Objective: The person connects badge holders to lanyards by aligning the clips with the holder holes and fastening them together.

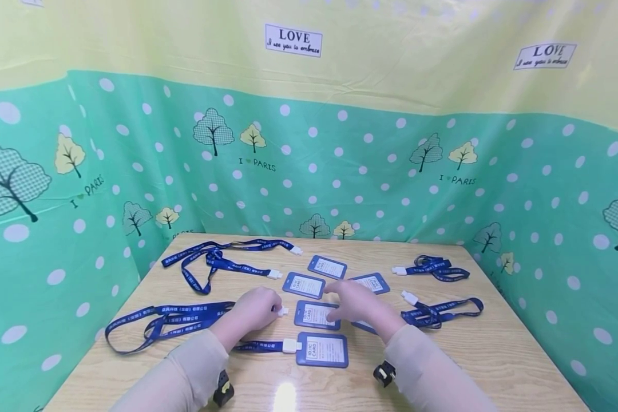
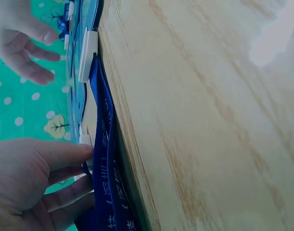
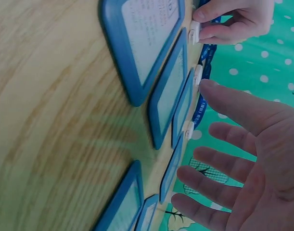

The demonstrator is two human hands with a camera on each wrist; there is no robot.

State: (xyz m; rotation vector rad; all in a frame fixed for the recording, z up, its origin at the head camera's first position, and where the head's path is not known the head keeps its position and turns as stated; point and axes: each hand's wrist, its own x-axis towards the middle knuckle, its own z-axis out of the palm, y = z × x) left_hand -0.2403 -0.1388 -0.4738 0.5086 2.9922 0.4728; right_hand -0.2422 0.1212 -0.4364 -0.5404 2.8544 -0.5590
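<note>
My left hand [image 1: 254, 312] pinches the white plastic clip [image 3: 194, 31] of a blue printed lanyard [image 1: 177, 323] between thumb and fingers. Just to the right of that clip lies a blue-framed ID card holder [image 1: 310, 314], flat on the table. My right hand [image 1: 355, 303] is over this holder's right end, fingers spread and relaxed, nothing in its grasp in the right wrist view. Nearer to me, another ID card holder [image 1: 325, 350] has the white clip [image 1: 290, 345] of a second lanyard at its slotted end. Part of one holder [image 1: 363, 327] is hidden under my right hand.
More card holders [image 1: 304, 285] lie behind, one [image 1: 327, 266] at the back and one [image 1: 373, 282] to the right. Two lanyards [image 1: 242, 266] lie at the back left, and two others [image 1: 443, 313] on the right. Patterned green cloth [image 1: 288, 189] hangs around the wooden table [image 1: 494, 366].
</note>
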